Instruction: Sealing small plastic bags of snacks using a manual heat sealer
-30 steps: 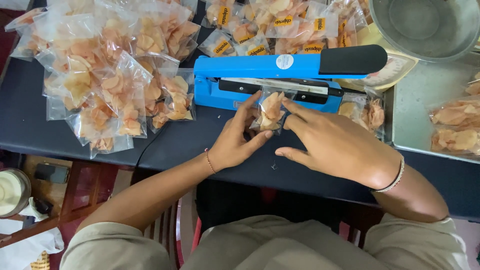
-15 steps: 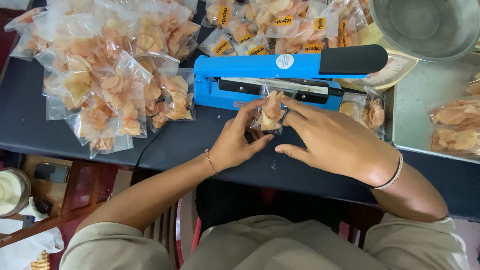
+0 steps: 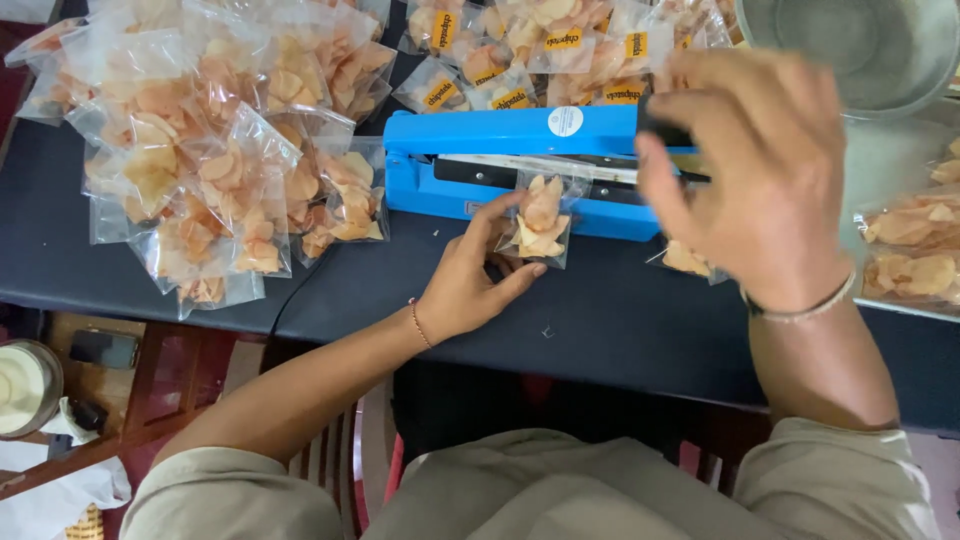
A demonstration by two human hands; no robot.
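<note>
Left arm: bare, reaching forward from lower left across the body, forearm angled up to the right.
Left wrist: thin bracelet, slightly bent.
Left hand: palm down, low, fingers stretched forward, thumb out to the right, pinching.
Right arm: bare, rising from lower right, short sleeve at the shoulder.
Right wrist: thin bangle.
Right hand: raised, blurred, back to the camera, fingers curled downward in a grip.

One blue sealer sits mid-table. One bag lies at its jaw, held by one hand; a second hand is on the lever. Left: a heap of bags, too many to count. Far right: one metal bowl.
</note>
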